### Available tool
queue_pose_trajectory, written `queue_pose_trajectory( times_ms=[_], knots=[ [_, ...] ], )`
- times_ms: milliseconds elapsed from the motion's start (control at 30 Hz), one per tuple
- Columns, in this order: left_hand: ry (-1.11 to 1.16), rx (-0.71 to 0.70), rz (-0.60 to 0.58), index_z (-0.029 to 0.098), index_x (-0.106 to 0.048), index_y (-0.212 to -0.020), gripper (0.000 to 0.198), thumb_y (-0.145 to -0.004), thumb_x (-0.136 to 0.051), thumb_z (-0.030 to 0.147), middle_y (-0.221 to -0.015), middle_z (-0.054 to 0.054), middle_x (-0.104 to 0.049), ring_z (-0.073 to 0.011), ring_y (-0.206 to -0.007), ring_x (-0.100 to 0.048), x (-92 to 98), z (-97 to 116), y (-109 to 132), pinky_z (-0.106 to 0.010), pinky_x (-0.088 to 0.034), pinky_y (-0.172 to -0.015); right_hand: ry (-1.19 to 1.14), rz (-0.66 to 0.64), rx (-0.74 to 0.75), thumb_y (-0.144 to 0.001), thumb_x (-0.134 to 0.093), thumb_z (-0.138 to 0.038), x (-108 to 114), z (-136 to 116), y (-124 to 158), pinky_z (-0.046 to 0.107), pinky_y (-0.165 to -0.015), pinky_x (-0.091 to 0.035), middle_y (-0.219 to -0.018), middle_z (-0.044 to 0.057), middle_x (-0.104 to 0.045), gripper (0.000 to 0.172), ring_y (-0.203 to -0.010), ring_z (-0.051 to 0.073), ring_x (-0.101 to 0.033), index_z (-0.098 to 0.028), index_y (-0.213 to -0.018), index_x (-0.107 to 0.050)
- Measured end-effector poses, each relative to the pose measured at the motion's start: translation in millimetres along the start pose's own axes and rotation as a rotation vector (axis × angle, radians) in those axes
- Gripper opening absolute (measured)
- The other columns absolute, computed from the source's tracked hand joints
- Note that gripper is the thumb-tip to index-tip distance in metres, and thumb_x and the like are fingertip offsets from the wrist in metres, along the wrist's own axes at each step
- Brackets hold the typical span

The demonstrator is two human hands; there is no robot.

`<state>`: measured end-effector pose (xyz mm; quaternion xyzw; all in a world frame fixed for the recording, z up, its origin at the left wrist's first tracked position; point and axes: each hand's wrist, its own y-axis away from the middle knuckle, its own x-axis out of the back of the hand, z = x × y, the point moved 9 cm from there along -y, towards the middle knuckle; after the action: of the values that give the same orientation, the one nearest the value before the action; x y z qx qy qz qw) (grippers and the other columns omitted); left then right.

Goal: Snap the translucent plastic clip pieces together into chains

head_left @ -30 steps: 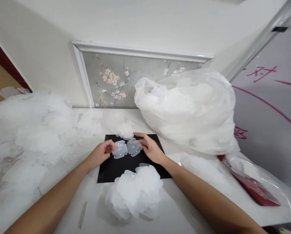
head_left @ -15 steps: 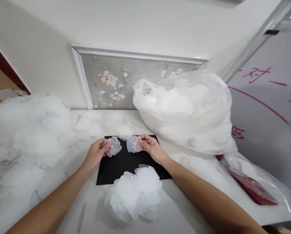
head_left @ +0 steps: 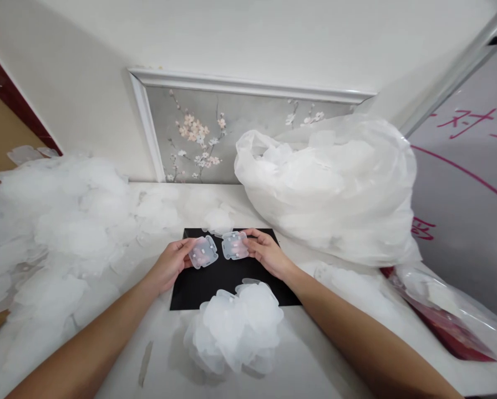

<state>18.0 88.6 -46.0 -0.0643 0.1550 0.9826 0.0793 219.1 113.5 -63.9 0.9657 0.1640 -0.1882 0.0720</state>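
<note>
My left hand [head_left: 174, 262] pinches a translucent plastic piece [head_left: 203, 252] by its left edge, thumb on top. A similar translucent piece [head_left: 234, 246] is gripped at its right edge by my right hand [head_left: 265, 250]. Both pieces are flat and squarish, with small knobs and notched edges, and my fingers show faintly through them. They hang side by side, a narrow gap apart, above a black mat [head_left: 232, 288]. Closer to me, a heap of such pieces [head_left: 237, 327] overlaps the mat's front edge. A smaller pile [head_left: 218, 219] lies at its back edge.
A big pile of translucent pieces [head_left: 77, 221] covers the table's left side. At the back right stands a full white plastic bag [head_left: 331, 194]. Farther right lies a clear bag [head_left: 444, 299] over something red. A wall with a framed floral panel [head_left: 207, 133] rises behind the table.
The camera view has shifted slightly, so everything sits a little farther right. The left piece has turned slightly in my fingers. Both hands keep their grip.
</note>
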Motion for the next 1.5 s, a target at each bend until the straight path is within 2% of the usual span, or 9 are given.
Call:
queue_pose_trajectory(
  times_ms=[300, 867, 1000, 1100, 1167, 1233, 1367, 1433, 1500],
  knots=[
    [-0.027, 0.0, -0.009, 0.016, -0.074, -0.099, 0.037, -0.077, -0.074, 0.046, -0.104, -0.01, -0.074, -0.0229, -0.09, -0.07, -1.1, 1.7, 0.8, -0.036, -0.056, -0.084, -0.003, 0.002, -0.006, -0.066, -0.083, -0.042, -0.8, -0.8, 0.5, 0.029, -0.068, -0.054, -0.074, -0.001, -0.071, 0.039, -0.066, 0.015, -0.069, -0.02, -0.09, -0.062],
    [-0.01, -0.018, 0.053, 0.014, -0.075, -0.091, 0.036, -0.074, -0.076, 0.045, -0.083, -0.006, -0.073, -0.0174, -0.076, -0.065, 4.1, 8.3, -0.6, -0.032, -0.054, -0.077, -0.035, -0.002, -0.009, -0.067, -0.083, -0.039, -0.9, 0.0, -2.5, 0.029, -0.069, -0.054, -0.076, -0.001, -0.07, 0.035, -0.068, 0.015, -0.068, -0.02, -0.089, -0.064],
    [-0.06, -0.011, -0.061, 0.018, -0.075, -0.093, 0.037, -0.068, -0.08, 0.044, -0.08, -0.003, -0.071, -0.015, -0.07, -0.06, -12.6, 17.4, 10.5, -0.027, -0.05, -0.067, -0.072, -0.006, -0.009, -0.069, -0.081, -0.035, -1.5, -11.5, 1.5, 0.021, -0.054, -0.049, -0.073, -0.002, -0.068, 0.033, -0.057, 0.009, -0.06, -0.02, -0.094, -0.065],
    [-0.281, -0.015, -0.304, 0.02, -0.075, -0.09, 0.029, -0.071, -0.077, 0.042, -0.07, -0.001, -0.064, -0.0122, -0.06, -0.053, -43.8, 16.0, 29.5, -0.025, -0.043, -0.057, 0.044, -0.248, -0.08, -0.071, -0.079, -0.034, -24.4, -22.6, 16.7, 0.018, -0.046, -0.041, -0.075, -0.002, -0.066, 0.038, -0.051, 0.007, -0.053, -0.021, -0.104, -0.065],
    [-0.498, -0.081, -0.433, 0.021, -0.076, -0.086, 0.022, -0.072, -0.076, 0.038, -0.072, 0.0, -0.061, -0.0113, -0.06, -0.049, -60.5, 13.8, 42.0, -0.024, -0.039, -0.056, 0.299, -0.51, -0.121, -0.071, -0.079, -0.035, -47.2, -27.6, 36.8, 0.019, -0.049, -0.042, -0.077, -0.001, -0.065, 0.036, -0.056, 0.008, -0.054, -0.021, -0.101, -0.067],
    [-0.68, -0.183, -0.458, 0.021, -0.075, -0.083, 0.018, -0.072, -0.076, 0.035, -0.08, 0.0, -0.059, -0.0113, -0.063, -0.049, -66.6, 15.4, 46.3, -0.024, -0.038, -0.056, 0.639, -0.666, -0.042, -0.069, -0.081, -0.034, -60.6, -37.6, 52.9, 0.02, -0.054, -0.044, -0.08, -0.001, -0.064, 0.029, -0.065, 0.01, -0.054, -0.022, -0.093, -0.071],
    [-0.871, -0.402, -0.182, 0.02, -0.069, -0.074, 0.024, -0.085, -0.06, 0.04, -0.078, -0.001, -0.057, -0.0151, -0.069, -0.055, -46.4, 40.5, 21.7, -0.028, -0.044, -0.064, 1.007, -0.628, 0.167, -0.074, -0.077, -0.037, -66.3, -61.0, 47.6, 0.022, -0.059, -0.045, -0.089, 0.001, -0.062, 0.023, -0.071, 0.012, -0.055, -0.024, -0.093, -0.073],
    [-0.968, -0.508, -0.001, 0.02, -0.069, -0.081, 0.023, -0.089, -0.052, 0.034, -0.084, -0.002, -0.061, -0.0181, -0.077, -0.059, -34.1, 56.8, 0.7, -0.031, -0.047, -0.073, 1.068, -0.476, 0.189, -0.082, -0.069, -0.034, -58.2, -62.2, 24.8, 0.024, -0.063, -0.047, -0.091, 0.002, -0.064, 0.02, -0.07, 0.012, -0.057, -0.021, -0.097, -0.071],
    [-1.029, -0.593, 0.091, 0.019, -0.069, -0.094, 0.018, -0.086, -0.053, 0.023, -0.1, -0.006, -0.063, -0.0211, -0.091, -0.062, -31.2, 67.0, -22.1, -0.035, -0.048, -0.085, 1.172, -0.25, 0.261, -0.084, -0.067, -0.025, -47.1, -60.2, -2.9, 0.028, -0.07, -0.049, -0.098, 0.005, -0.064, 0.017, -0.069, 0.012, -0.059, -0.018, -0.1, -0.068]
  ],
)
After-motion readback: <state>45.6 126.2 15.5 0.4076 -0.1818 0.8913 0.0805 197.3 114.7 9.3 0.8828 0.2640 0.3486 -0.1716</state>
